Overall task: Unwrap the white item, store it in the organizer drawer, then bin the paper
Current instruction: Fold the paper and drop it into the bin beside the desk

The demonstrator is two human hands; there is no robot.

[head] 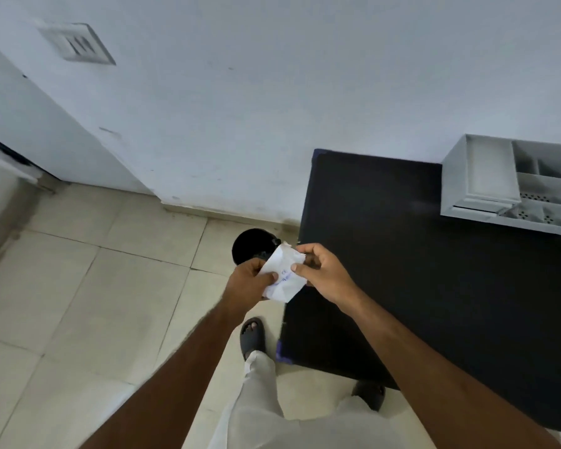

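Note:
A white paper wrapper (284, 273) with blue print is held between both hands, just left of the black table's edge. My left hand (248, 283) grips its lower left side with the thumb on top. My right hand (319, 270) pinches its torn upper right corner. I cannot tell whether the white item is inside. A round black bin (251, 243) stands on the floor directly behind the paper, partly hidden by it. The white organizer (486, 179) sits at the far right of the table, its drawer slightly pulled out.
The black table (402, 270) fills the right side, against a white wall. Beige floor tiles (94, 286) spread to the left. My sandalled feet and pale trousers show at the bottom, beside the table's front left corner.

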